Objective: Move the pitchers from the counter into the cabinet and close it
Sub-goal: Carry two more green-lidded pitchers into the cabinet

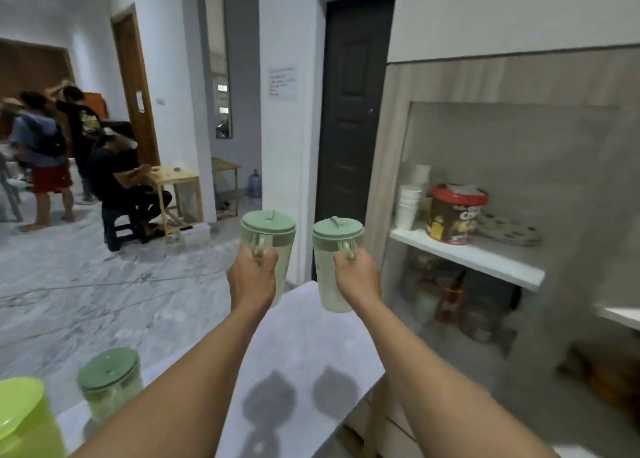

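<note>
Centre of frame: left hand (252, 277) w/ grip closed round the handle of the left pitcher (268, 237), right hand (358, 277) w/ grip closed round the handle of the right pitcher (334, 267). Both pitchers upright, pale green, lids on, held side by side above the desk (304, 346), not touching it. Lower left: a third green-lidded pitcher (110, 381) stands on the desk, next to a lime-green container (24, 419) at the frame edge. Right of frame: open shelf (467, 253) w/ stacked cups (408, 201) and a brown tub (455, 215).
</note>
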`<action>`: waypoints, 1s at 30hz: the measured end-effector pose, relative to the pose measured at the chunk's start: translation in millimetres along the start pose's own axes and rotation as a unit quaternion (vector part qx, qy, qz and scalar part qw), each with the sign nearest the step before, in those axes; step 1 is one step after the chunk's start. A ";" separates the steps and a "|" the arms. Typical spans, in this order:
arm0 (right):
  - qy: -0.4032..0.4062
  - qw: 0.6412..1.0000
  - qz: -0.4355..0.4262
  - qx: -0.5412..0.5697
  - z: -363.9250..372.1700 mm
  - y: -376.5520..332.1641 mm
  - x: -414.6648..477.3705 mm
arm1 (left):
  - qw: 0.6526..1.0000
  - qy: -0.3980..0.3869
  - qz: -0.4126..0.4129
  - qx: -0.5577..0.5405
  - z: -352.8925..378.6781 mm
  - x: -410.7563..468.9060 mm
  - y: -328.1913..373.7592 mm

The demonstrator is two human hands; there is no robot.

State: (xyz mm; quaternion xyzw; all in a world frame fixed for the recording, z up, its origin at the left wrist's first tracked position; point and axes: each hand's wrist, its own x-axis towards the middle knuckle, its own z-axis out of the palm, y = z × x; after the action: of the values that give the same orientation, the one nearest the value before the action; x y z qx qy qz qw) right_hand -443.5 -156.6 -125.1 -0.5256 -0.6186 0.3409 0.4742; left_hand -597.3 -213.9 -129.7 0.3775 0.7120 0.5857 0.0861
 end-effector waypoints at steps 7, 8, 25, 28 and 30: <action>0.116 0.993 0.004 -0.014 -125.6 -21.8 -24.0 | 0.992 -0.065 0.069 -0.078 37.6 -58.1 91.2; 0.133 0.991 0.008 -0.018 -144.5 -23.6 -27.3 | 0.990 -0.077 0.081 -0.086 43.4 -66.4 105.9; 0.341 0.936 0.041 -0.077 -463.0 -4.0 -77.7 | 0.941 -0.231 0.164 -0.187 204.6 -260.6 297.0; 0.364 0.928 0.039 -0.075 -506.6 5.5 -81.5 | 0.932 -0.250 0.169 -0.201 234.0 -294.1 321.0; 0.375 0.924 0.038 -0.065 -530.8 12.4 -83.4 | 0.927 -0.260 0.167 -0.213 250.8 -313.0 335.7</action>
State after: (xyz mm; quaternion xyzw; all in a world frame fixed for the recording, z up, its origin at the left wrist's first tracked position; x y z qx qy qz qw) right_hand 62.0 -275.8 13.2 -0.6679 -0.3955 0.0957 0.6231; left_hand -89.9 -211.1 -2.9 0.6027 0.4495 0.6112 0.2473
